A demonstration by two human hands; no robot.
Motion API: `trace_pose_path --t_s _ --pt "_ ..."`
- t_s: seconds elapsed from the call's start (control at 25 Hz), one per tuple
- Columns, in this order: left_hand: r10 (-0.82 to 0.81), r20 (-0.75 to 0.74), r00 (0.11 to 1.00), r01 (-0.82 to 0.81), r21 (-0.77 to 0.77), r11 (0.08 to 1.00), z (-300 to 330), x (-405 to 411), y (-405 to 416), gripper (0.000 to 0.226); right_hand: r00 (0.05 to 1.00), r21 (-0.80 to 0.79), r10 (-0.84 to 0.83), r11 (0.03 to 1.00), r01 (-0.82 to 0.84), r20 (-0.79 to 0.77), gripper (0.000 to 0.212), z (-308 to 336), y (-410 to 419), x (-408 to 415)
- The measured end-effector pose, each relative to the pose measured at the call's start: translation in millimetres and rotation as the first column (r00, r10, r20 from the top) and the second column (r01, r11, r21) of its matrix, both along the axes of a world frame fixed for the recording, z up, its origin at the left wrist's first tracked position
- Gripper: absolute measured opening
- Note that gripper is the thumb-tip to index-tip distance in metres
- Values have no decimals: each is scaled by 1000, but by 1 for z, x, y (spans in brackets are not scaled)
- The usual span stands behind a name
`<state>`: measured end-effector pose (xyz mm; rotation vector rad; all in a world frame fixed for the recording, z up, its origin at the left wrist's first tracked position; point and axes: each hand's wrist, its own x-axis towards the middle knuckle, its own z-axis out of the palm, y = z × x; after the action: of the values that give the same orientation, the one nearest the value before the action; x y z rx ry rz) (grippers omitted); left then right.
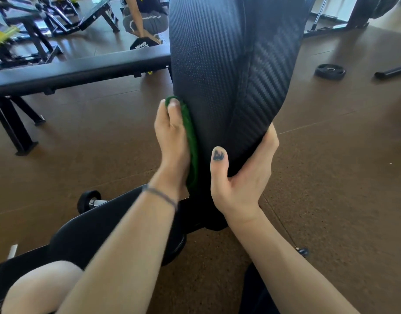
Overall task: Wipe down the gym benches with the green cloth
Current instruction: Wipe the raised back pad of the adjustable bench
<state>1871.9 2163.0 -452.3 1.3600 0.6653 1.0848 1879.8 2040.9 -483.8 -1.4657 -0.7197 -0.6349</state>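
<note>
The green cloth is lying pressed against the left edge of the raised backrest pad, bunched into a long strip between the pad and the left hand, whose fingers are lying fairly straight along it, a fingertip pushing the cloth's top end into the textured vinyl. The right hand is gripping the pad's lower end, thumb across the front and fingers curling round the right edge, apparently steadying the pad against the wiping pressure. Small droplets or specks are showing on the dimpled face above the cloth, so most of the front looks not yet wiped. Because the cloth is only being pinned by flat fingers, it is likely to slip out and drop to the brown floor if the hand is sliding faster than the grippy surface lets the fabric follow; a narrow bunched strip is also likely to leave streaks unwiped. Behind, a flat bench is standing on the left, a crouching person is working beyond it, and a weight plate is lying on the floor to the right.
</note>
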Motion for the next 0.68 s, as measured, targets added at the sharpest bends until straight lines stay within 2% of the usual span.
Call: trace_pose_path --t_s 0.12,0.28,0.36,0.44,0.52,0.6,0.68 --pt "9 -72 997 -14 -71 997 0 4 20 29 1000 1 19 1000 -19 -3 85 2 -2 -3" --pt "-146 135 980 122 172 978 18 -23 -46 31 998 23 58 998 -57 -22 83 5 -4 -2" --pt "-161 144 976 126 228 965 24 -19 -46 29 996 23 89 996 -88 -26 83 4 -5 -1" --pt "-78 110 991 59 170 984 19 -1 -9 32 995 20 91 996 -90 -31 84 4 -6 -1" --pt "-55 28 998 55 4 998 2 13 31 34 997 23 77 997 -77 -24 85 5 -5 -1" --pt "-60 -34 998 55 -123 991 -15 10 36 32 998 22 55 998 -55 -17 84 4 -3 -1" --pt "-87 1 996 87 -56 995 -16 3 17 34 999 26 41 999 -40 -21 84 4 -2 -1"
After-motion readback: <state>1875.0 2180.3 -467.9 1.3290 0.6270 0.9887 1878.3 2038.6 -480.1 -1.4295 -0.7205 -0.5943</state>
